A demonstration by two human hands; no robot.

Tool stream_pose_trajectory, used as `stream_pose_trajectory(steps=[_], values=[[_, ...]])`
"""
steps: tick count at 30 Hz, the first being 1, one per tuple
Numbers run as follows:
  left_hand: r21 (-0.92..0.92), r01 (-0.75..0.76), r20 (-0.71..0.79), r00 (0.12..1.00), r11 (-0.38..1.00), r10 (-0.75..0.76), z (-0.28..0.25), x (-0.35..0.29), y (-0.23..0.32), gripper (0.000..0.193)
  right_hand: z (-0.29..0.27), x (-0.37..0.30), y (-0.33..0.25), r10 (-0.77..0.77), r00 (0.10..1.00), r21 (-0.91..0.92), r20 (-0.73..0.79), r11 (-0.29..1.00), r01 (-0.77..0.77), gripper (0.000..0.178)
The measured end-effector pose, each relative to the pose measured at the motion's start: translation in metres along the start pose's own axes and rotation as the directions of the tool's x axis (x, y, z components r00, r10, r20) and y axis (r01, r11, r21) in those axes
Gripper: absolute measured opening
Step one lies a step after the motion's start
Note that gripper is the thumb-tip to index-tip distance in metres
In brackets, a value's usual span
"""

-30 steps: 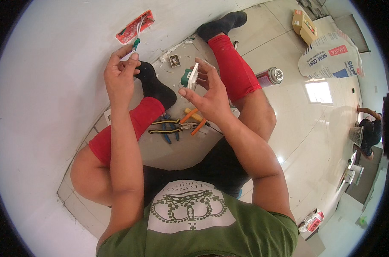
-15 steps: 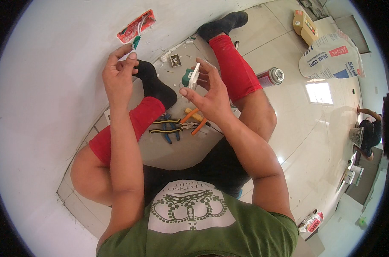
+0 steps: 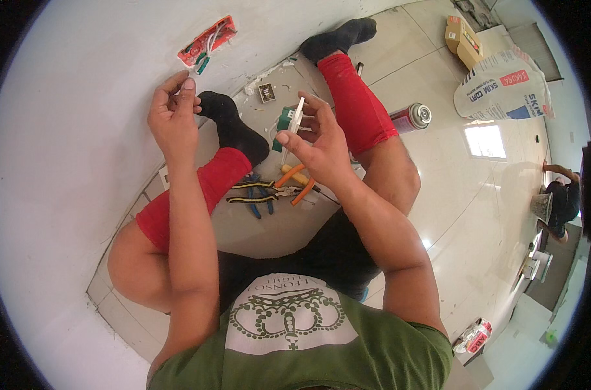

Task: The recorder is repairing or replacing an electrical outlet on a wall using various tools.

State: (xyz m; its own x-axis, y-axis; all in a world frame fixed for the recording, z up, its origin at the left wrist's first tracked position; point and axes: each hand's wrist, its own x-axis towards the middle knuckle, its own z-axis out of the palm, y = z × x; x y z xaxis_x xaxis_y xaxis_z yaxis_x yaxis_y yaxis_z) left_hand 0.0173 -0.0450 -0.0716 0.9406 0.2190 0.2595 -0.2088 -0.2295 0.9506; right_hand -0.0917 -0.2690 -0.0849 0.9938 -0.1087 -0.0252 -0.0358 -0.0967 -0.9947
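Observation:
A red wall box (image 3: pixel 193 51) is set in the wall, with pale wires (image 3: pixel 212 39) and a green-covered wire end (image 3: pixel 202 63) coming out of it. Just below, my left hand (image 3: pixel 172 117) is closed, thumb and finger pinched at the wire tips; the exact grip is partly hidden. My right hand (image 3: pixel 321 140) holds a white wall socket (image 3: pixel 297 115) with a green back, gripped by its edges between thumb and fingers. It is tilted with the green side facing left, and short pale pieces stick out of that side.
Pliers with black-yellow handles (image 3: pixel 251 199), blue-handled pliers (image 3: pixel 267 203) and orange-handled pliers (image 3: pixel 302 194) lie between my legs. A small metal box (image 3: pixel 266 92) sits by the wall. To the right are a spray can (image 3: pixel 412 117), a white sack (image 3: pixel 503 88) and another person (image 3: pixel 562 201).
My left hand has shifted slightly down and left, and the green-covered wire end has moved a little left. My right hand has turned the socket slightly, showing more of its green back.

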Motion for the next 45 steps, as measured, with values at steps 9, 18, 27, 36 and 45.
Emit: stream_pose_trajectory(steps=[9,18,27,36,45], values=[[-0.269,0.244,0.311,0.938,0.932,-0.156,0.049,-0.012,0.028,0.044,0.001,0.002,0.010,0.044,0.999,0.012,0.023,0.999,-0.044,0.087],[-0.240,0.271,0.335,0.924,0.932,-0.182,0.079,0.021,0.009,0.058,0.005,0.001,0.008,0.086,0.992,-0.185,0.090,0.980,-0.068,0.086],[-0.226,0.198,0.343,0.933,0.954,-0.112,0.069,0.051,-0.017,0.042,0.007,0.003,0.003,0.117,0.981,-0.233,0.154,0.969,-0.079,0.088],[-0.207,0.100,0.301,0.953,0.973,-0.034,0.076,0.034,-0.015,0.050,0.008,0.004,0.006,0.120,0.985,-0.277,0.126,0.957,-0.082,0.086],[-0.199,0.154,0.404,0.913,0.968,-0.062,0.067,0.056,-0.018,0.047,0.017,0.016,0.057,0.475,0.841,-0.857,0.260,0.515,-0.026,0.081]])
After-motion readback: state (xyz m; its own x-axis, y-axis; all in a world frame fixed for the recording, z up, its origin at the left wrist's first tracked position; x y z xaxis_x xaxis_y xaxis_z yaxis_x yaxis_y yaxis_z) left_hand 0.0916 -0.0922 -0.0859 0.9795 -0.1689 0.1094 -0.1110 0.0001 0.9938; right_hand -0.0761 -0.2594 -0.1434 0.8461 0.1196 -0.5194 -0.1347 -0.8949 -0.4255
